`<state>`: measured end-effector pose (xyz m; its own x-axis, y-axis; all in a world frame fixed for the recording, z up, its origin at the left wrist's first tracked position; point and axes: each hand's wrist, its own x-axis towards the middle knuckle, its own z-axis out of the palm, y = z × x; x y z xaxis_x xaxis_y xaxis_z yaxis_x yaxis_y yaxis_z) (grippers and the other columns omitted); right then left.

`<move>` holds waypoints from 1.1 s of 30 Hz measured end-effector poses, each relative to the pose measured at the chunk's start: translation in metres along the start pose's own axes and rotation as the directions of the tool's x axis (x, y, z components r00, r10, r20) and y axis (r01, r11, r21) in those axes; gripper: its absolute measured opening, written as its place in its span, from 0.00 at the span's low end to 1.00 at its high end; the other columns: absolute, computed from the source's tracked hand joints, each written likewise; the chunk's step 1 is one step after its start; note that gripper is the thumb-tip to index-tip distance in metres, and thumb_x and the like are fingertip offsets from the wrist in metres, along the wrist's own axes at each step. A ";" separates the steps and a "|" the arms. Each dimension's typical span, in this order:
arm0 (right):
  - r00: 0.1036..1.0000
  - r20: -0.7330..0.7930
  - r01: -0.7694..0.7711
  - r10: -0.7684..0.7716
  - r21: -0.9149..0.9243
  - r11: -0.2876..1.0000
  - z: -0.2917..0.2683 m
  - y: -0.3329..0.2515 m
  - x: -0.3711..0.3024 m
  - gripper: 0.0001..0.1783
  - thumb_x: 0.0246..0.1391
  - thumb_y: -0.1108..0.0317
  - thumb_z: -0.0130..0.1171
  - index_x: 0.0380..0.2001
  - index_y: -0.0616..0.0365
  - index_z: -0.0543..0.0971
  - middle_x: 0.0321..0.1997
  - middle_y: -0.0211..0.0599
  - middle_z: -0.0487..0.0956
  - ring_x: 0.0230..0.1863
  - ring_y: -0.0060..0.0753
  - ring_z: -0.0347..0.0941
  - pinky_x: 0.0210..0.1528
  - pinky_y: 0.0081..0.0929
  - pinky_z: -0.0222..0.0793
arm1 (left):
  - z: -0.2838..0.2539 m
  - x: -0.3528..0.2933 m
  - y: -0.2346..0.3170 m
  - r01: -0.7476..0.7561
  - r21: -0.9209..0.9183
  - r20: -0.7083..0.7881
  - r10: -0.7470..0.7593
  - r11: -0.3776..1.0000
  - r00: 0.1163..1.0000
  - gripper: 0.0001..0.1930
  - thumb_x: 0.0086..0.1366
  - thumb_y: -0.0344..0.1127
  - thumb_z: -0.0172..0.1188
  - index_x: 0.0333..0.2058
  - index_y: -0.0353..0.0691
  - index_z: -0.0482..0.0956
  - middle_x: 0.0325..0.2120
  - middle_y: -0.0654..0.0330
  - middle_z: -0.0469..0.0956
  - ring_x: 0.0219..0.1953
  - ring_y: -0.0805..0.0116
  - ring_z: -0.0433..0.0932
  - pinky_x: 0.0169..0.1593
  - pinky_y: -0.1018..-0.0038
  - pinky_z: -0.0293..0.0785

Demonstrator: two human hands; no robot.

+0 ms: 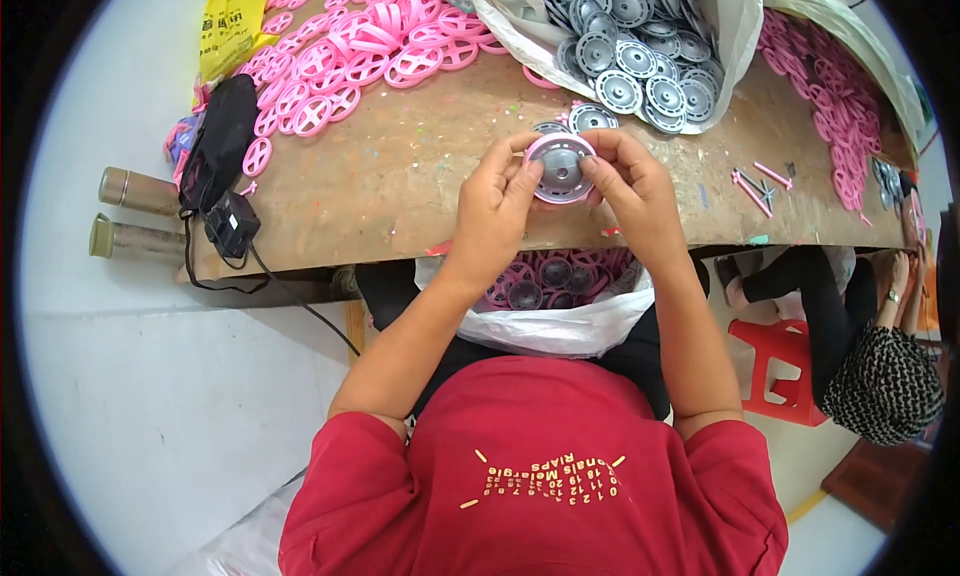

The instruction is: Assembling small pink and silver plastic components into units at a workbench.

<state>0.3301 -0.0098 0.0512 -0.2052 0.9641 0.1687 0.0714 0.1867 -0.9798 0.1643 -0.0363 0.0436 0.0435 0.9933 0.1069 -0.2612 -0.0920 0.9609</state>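
Between my two hands, over the near part of the table, is a toy wheel [561, 172], a grey disc with a pink rim around it. My left hand [498, 198] pinches its left edge, thumb on the grey face. From the other side, my right hand [636, 188] grips the right edge with its thumb on top. The fingers beneath the wheel are hidden. Just behind it lie loose grey discs [593, 118]. Below the table edge, an open white bag [560, 334] on my lap contains pink-rimmed wheels [524, 295].
Pink spoked rings [315, 71] are heaped at the far left. Grey discs spill from a white bag [738, 36] at the back. Pink and grey rods [752, 194] lie right; a black adapter [232, 224] sits left. A person [880, 376] works beside a red stool [778, 366].
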 end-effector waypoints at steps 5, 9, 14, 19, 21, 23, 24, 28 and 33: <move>1.000 0.008 0.001 -0.001 0.034 0.999 0.000 0.002 -0.015 0.11 0.61 0.69 0.53 0.45 0.62 0.74 0.35 0.26 0.76 0.30 0.11 0.68 0.30 0.12 0.64 | 0.006 -0.012 -0.005 -0.188 0.348 -0.019 0.207 0.919 0.978 0.13 0.67 0.28 0.51 0.48 0.31 0.71 0.30 0.55 0.80 0.32 0.75 0.76 0.34 0.77 0.72; 0.978 -0.094 0.169 -0.186 -0.171 0.971 0.005 0.020 -0.030 0.10 0.62 0.69 0.51 0.45 0.60 0.74 0.35 0.26 0.76 0.28 0.10 0.65 0.30 0.11 0.62 | 0.012 -0.022 -0.012 -0.158 0.352 -0.025 0.178 0.923 0.984 0.12 0.67 0.28 0.51 0.47 0.31 0.72 0.30 0.54 0.80 0.32 0.75 0.77 0.35 0.77 0.73; 0.989 -0.041 -0.130 0.139 0.173 0.976 -0.004 0.011 -0.037 0.12 0.61 0.70 0.51 0.46 0.63 0.73 0.41 0.29 0.76 0.31 0.11 0.67 0.32 0.12 0.64 | 0.016 -0.020 -0.004 0.135 -0.027 0.013 -0.135 0.990 0.991 0.16 0.65 0.28 0.53 0.51 0.34 0.68 0.32 0.53 0.80 0.34 0.73 0.79 0.38 0.75 0.75; 0.992 0.031 -0.127 0.123 0.207 0.970 -0.007 0.009 -0.045 0.14 0.60 0.72 0.53 0.48 0.61 0.71 0.40 0.28 0.76 0.31 0.12 0.67 0.31 0.12 0.63 | 0.010 -0.027 -0.006 0.016 0.273 0.083 -0.041 0.962 0.996 0.19 0.64 0.25 0.53 0.54 0.36 0.65 0.36 0.53 0.80 0.38 0.71 0.79 0.39 0.75 0.77; 0.994 0.064 -0.095 0.086 0.157 0.983 -0.006 0.014 -0.050 0.14 0.59 0.73 0.53 0.49 0.61 0.70 0.39 0.28 0.75 0.31 0.12 0.67 0.31 0.12 0.64 | 0.007 -0.033 -0.005 0.042 0.291 0.089 -0.071 0.956 0.993 0.19 0.64 0.24 0.53 0.54 0.37 0.65 0.38 0.52 0.79 0.39 0.71 0.79 0.40 0.75 0.77; 0.984 0.141 -0.123 0.108 0.098 0.988 -0.003 0.017 -0.057 0.16 0.58 0.74 0.55 0.49 0.61 0.69 0.38 0.28 0.75 0.31 0.12 0.67 0.31 0.12 0.64 | 0.003 -0.044 -0.004 0.173 0.227 0.067 -0.193 0.958 0.979 0.19 0.64 0.24 0.52 0.54 0.37 0.65 0.41 0.51 0.77 0.40 0.70 0.79 0.41 0.75 0.77; 0.979 0.174 -0.115 0.110 0.020 0.993 -0.002 0.021 -0.059 0.17 0.57 0.73 0.57 0.49 0.62 0.69 0.37 0.28 0.75 0.30 0.13 0.67 0.31 0.13 0.64 | -0.005 -0.048 -0.003 0.214 0.198 0.098 -0.236 0.957 0.967 0.20 0.63 0.24 0.53 0.55 0.38 0.66 0.43 0.53 0.77 0.40 0.72 0.79 0.42 0.74 0.77; 0.995 0.084 0.085 -0.062 -0.303 0.949 -0.007 0.006 -0.044 0.15 0.50 0.71 0.63 0.43 0.59 0.77 0.35 0.30 0.77 0.25 0.17 0.67 0.29 0.18 0.64 | -0.039 -0.056 0.026 0.231 0.571 0.123 -0.361 0.788 0.925 0.21 0.60 0.30 0.59 0.53 0.40 0.72 0.34 0.57 0.80 0.34 0.72 0.79 0.38 0.75 0.74; 0.948 -0.151 0.116 -0.281 -0.659 0.743 -0.029 0.021 0.006 0.20 0.46 0.64 0.64 0.44 0.58 0.79 0.37 0.36 0.75 0.27 0.25 0.69 0.31 0.23 0.64 | -0.062 -0.016 0.047 0.049 0.828 0.012 -0.105 0.558 0.994 0.19 0.58 0.39 0.62 0.48 0.42 0.78 0.30 0.56 0.80 0.27 0.65 0.78 0.34 0.70 0.73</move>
<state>0.3586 0.0053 0.0346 -0.0676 0.8898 0.4513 0.6727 0.3747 -0.6380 0.0919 -0.0518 0.0710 0.0818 0.9966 0.0087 0.6553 -0.0603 0.7530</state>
